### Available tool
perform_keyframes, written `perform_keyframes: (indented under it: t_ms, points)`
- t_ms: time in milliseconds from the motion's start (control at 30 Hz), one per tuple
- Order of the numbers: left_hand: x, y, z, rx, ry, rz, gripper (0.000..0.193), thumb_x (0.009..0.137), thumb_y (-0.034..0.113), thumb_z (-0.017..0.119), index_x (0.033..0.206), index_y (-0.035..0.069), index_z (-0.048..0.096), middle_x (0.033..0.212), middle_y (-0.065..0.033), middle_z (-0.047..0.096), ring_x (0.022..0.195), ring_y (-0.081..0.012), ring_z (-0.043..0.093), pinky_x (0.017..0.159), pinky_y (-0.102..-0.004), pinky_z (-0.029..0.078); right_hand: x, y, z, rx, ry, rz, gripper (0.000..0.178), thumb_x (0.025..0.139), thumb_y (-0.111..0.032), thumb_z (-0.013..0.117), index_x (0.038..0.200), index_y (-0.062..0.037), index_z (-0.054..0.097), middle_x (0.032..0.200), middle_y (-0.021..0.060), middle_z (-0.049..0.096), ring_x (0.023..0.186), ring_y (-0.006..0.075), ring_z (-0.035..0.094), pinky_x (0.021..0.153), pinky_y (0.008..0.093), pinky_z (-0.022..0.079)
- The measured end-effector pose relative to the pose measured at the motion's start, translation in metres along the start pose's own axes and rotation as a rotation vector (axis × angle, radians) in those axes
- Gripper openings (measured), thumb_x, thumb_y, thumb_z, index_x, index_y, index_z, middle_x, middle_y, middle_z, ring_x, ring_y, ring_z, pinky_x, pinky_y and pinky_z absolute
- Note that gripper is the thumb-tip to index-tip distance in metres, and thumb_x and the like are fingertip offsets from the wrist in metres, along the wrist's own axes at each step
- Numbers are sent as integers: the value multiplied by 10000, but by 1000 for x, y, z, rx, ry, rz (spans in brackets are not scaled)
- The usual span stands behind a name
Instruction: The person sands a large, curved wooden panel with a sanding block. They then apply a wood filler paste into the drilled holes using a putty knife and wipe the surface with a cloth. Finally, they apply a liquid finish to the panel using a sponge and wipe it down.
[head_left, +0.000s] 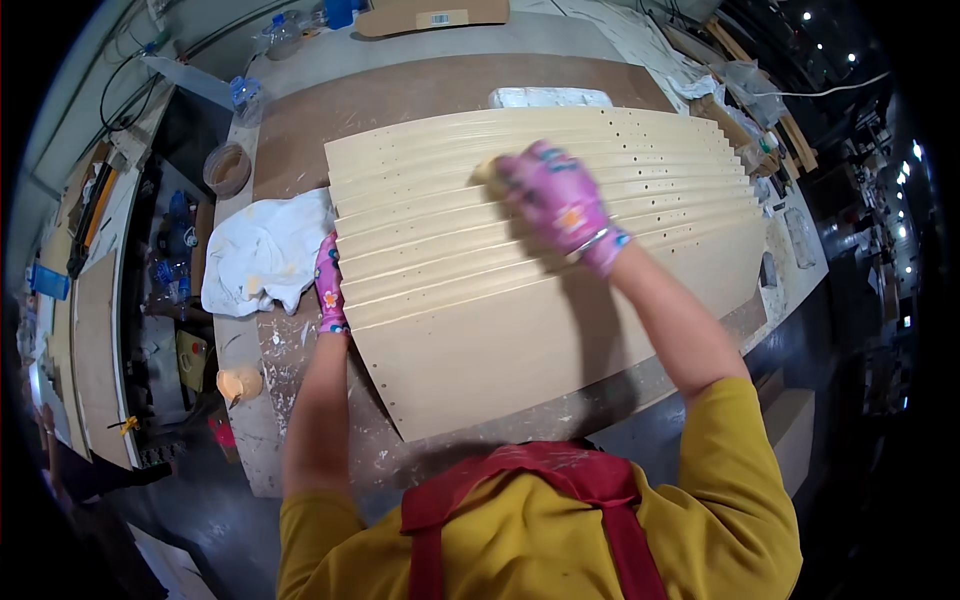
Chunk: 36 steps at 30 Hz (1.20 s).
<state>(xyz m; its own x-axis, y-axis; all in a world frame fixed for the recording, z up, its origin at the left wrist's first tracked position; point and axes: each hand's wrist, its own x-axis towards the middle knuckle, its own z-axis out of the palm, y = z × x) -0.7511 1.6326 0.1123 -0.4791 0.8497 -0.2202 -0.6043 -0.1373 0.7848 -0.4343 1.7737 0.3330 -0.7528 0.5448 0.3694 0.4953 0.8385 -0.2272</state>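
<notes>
Long cream-coloured panels (520,345) lie in a stack, fanned like steps, with small dark holes near both ends. My right hand (560,200), in a pink flowered glove, is over the upper middle of the stepped edges, smeared by motion. Its fingers are closed on a small yellowish pad (487,172), whose exact kind is too blurred to tell. Along the stack's left edge rests my left hand (329,285), in a matching glove, its fingers stretched flat against the panel ends and partly hidden by them. A crumpled white cloth (265,255) lies just left of that hand.
The stack rests on a brown, paint-spattered board (300,110) on the worktable. At the left edge stand a round plastic tub (227,168), a clear bottle (246,100) and an orange-tan cup (239,384). A white wrapped block (550,97) lies beyond the stack.
</notes>
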Motion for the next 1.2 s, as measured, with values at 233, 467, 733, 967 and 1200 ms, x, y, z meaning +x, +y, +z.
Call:
perform_keyframes:
  t_ms: [233, 467, 733, 967, 1200]
  points:
    - [16, -8, -29, 8, -46, 37, 346, 1006, 204, 400, 1204, -16, 578, 1087, -86, 638, 953, -164, 605, 864, -288, 480, -4, 72, -38, -232, -23, 328, 258, 800, -69, 605, 1050, -126, 639, 863, 120, 633, 757, 285, 618, 683, 415, 510]
    - [13, -15, -33, 186, -50, 146, 348, 992, 194, 402, 1195, -22, 584, 1120, -111, 630, 1010, -196, 594, 905, -304, 459, 39, -61, 21, -59, -12, -53, 214, 815, -179, 609, 1025, -140, 618, 923, 161, 587, 867, 336, 617, 704, 450, 500]
    - [-8, 0, -1, 634, 44, 316, 331, 959, 145, 434, 1197, -28, 586, 1130, -132, 637, 1054, -228, 591, 942, -320, 442, 37, -48, 4, -91, -34, 11, 216, 800, -143, 608, 1013, -143, 646, 908, 176, 583, 819, 359, 631, 679, 437, 528]
    - [9, -12, -18, 254, 64, 138, 363, 1005, 210, 397, 1199, -23, 596, 1115, -106, 643, 1037, -192, 584, 944, -302, 435, 20, -24, 11, -101, -8, -17, 320, 831, -150, 612, 1149, -164, 642, 936, 135, 589, 873, 333, 610, 736, 425, 510]
    - [5, -13, -5, 36, 2, 28, 356, 1012, 251, 399, 1138, -9, 607, 1023, -76, 649, 912, -152, 617, 843, -277, 488, -73, 176, -66, -318, 109, 514, 235, 872, -147, 588, 1099, -146, 653, 919, 165, 619, 856, 345, 618, 749, 436, 510]
